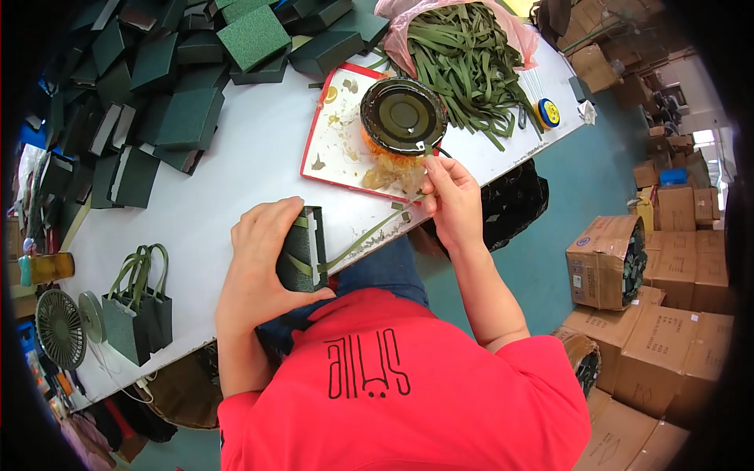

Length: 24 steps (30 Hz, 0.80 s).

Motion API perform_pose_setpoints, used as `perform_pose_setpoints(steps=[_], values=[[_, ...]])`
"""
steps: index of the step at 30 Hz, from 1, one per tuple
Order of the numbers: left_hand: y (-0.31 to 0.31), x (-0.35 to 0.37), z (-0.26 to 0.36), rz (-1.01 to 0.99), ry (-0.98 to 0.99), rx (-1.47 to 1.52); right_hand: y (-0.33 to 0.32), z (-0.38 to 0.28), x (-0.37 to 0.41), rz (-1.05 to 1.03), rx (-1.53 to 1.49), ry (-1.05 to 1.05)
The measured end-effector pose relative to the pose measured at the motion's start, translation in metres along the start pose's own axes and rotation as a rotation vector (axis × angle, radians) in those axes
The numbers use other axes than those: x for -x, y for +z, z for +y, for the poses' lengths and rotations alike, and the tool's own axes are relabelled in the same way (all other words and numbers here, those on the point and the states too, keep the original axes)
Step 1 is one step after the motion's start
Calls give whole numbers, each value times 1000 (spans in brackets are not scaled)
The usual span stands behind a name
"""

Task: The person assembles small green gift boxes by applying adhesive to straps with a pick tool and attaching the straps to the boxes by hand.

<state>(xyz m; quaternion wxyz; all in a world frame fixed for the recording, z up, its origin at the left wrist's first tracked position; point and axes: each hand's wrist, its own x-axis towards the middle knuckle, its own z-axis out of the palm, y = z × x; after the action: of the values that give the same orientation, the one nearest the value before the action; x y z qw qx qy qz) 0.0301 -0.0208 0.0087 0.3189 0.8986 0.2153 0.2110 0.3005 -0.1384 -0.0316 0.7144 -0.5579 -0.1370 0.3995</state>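
My left hand [263,247] is wrapped round a small dark green box [297,267], thumb at its near edge and fingers over its far side. A flat olive ribbon [369,233] comes out of the box and stretches across to my right hand [453,196]. Thumb and fingertips of that hand are pinched on the ribbon, and its tip stands up at the rim of a round black pan [403,116]. The pan holds dark, glossy liquid. Beneath it lies a red-edged white board [334,141] smeared with yellowish, dried drips.
Many dark green boxes [188,118] are heaped at the left. A pink bag [400,35] holds loose green ribbons [471,71]. Small green bags with handles [137,314] and a fan [61,330] stand at the table's left edge. Cartons [652,345] fill the right side.
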Motion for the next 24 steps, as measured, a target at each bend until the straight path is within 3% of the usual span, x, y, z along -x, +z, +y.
perform_pose_setpoints(steps=[24], values=[[6,-6,5,-35,24,-9,-7,-1,-14,-27,-33,76]])
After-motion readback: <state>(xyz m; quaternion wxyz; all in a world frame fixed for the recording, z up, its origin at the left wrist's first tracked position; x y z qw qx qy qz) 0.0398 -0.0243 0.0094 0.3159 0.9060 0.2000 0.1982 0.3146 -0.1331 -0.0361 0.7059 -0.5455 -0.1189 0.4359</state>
